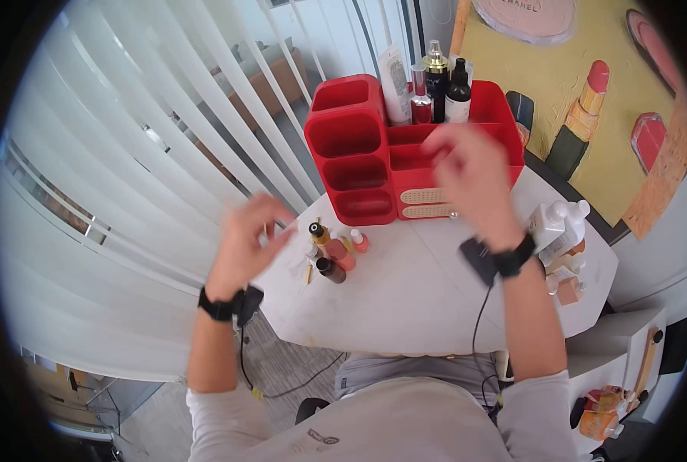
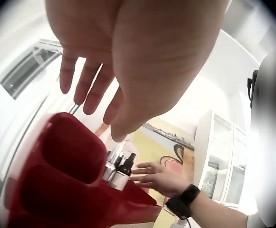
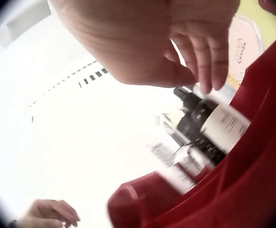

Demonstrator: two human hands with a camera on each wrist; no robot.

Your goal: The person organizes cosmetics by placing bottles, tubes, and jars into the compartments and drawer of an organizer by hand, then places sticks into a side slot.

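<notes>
A red desktop organizer (image 1: 390, 154) stands at the back of the white table. In its rear section are a dark bottle with a white label (image 1: 458, 92), a black pump bottle with a gold collar (image 1: 436, 77), a small red bottle with a silver cap (image 1: 420, 100) and a white tube (image 1: 395, 85). My right hand (image 1: 473, 177) is over the organizer's front right part, fingers loosely bent and holding nothing. To the left, my left hand (image 1: 247, 242) hovers by the table edge, empty, its fingers hanging relaxed in the left wrist view.
Several small bottles, among them a dark-capped one (image 1: 330, 269) and a pink one (image 1: 360, 240), stand before the organizer. White bottles (image 1: 551, 223) gather at the table's right edge. Vertical blinds (image 1: 128, 192) border the left; a makeup painting (image 1: 574, 115) leans behind. Cables hang from both wrists.
</notes>
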